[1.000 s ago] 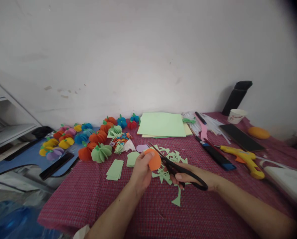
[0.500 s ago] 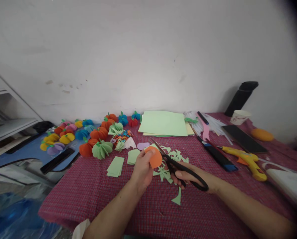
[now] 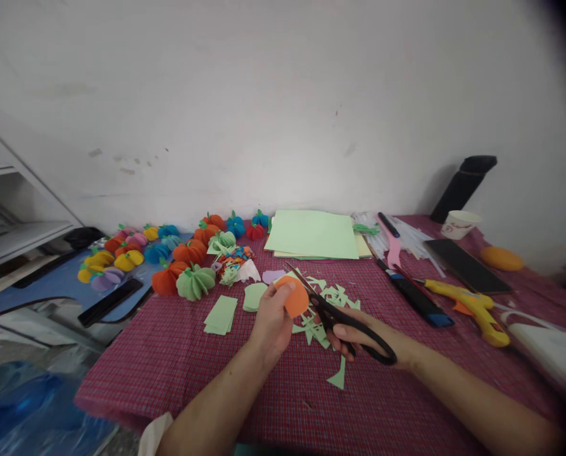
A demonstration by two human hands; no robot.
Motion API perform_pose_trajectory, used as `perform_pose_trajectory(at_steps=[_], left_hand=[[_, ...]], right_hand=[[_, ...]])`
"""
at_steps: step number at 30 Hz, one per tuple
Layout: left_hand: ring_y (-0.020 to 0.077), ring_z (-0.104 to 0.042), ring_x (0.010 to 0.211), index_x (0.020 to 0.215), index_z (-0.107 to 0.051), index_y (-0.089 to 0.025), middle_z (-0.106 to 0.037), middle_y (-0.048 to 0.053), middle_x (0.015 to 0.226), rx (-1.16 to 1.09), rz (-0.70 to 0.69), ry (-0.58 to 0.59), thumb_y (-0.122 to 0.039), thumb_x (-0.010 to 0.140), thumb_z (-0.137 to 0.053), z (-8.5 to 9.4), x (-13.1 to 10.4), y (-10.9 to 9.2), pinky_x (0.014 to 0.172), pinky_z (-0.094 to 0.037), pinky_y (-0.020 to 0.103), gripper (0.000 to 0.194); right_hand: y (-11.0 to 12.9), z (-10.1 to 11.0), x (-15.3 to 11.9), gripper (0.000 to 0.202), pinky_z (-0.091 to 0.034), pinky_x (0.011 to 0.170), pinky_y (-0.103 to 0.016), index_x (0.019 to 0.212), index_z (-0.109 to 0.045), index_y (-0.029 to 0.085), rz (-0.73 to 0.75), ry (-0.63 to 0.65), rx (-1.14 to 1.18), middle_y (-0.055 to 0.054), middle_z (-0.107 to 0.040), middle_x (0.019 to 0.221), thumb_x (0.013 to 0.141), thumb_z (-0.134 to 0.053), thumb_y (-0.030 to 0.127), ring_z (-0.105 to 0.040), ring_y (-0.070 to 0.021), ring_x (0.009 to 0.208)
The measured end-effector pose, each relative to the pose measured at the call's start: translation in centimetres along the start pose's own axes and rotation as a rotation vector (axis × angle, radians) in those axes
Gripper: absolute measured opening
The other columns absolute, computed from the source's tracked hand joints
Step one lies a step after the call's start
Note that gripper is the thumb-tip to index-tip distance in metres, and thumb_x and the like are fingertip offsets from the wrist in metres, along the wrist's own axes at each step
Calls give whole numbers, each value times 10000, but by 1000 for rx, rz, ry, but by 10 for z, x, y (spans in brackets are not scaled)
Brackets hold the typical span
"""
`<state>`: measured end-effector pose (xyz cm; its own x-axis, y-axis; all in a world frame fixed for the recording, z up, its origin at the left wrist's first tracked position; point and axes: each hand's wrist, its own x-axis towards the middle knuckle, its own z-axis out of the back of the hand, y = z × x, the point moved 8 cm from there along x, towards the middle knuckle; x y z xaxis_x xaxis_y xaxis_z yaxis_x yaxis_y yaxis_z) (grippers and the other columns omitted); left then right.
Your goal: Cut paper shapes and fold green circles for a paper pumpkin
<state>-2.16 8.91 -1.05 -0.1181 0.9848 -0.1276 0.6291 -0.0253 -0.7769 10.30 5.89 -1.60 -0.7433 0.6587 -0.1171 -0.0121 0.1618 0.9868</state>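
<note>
A rounded orange paper piece (image 3: pixel 293 299) is pinched between the thumb and fingers of my left hand (image 3: pixel 272 320). My right hand (image 3: pixel 354 332) is closed round the handles of black scissors (image 3: pixel 333 311), whose blades lie along the upper right edge of the orange paper. Beneath and beside the scissors are scattered light green scraps (image 3: pixel 314 330). To the left of my left hand lie a stack of green paper rectangles (image 3: pixel 221 315) and a stack of rounded green pieces (image 3: pixel 253 297).
Paper pumpkins (image 3: pixel 190 252) in several colours stand at the left. Green sheets (image 3: pixel 314 234) lie by the wall. A yellow glue gun (image 3: pixel 470 304), a cutter knife (image 3: pixel 418 296), a dark slab (image 3: pixel 466 265) and a paper cup (image 3: pixel 459 223) are at the right.
The view has shifted very slightly. Both hands keep their hold, and the orange paper has turned a little against the scissor blades.
</note>
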Motion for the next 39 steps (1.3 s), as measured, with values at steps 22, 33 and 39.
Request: perform_pose_trajectory(at_steps=[22, 33, 39], left_hand=[[81, -506, 544, 706, -541, -142, -561, -22, 620, 2, -4, -5, -226, 625, -653, 1, 0, 0, 567, -380, 218, 162], [82, -509, 552, 716, -548, -142, -562, -24, 622, 2, -11, -5, -232, 625, -654, 2, 1, 1, 575, -378, 218, 166], [85, -506, 553, 705, -541, -149, -557, -27, 622, 19, -14, -3, -240, 635, -640, 1, 0, 0, 572, -375, 221, 151]], right_hand=[[-3, 2, 1, 347, -370, 474, -194, 984, -489, 158, 2, -29, -16, 18, -455, 652, 779, -534, 436, -424, -73, 539], [-4, 3, 2, 381, -358, 459, -195, 1017, -491, 155, 9, -30, -33, 29, -444, 623, 773, -537, 444, -404, -69, 511], [-2, 3, 1, 399, -362, 469, -201, 1035, -488, 151, 13, -29, -56, 36, -435, 612, 774, -536, 449, -413, -72, 512]])
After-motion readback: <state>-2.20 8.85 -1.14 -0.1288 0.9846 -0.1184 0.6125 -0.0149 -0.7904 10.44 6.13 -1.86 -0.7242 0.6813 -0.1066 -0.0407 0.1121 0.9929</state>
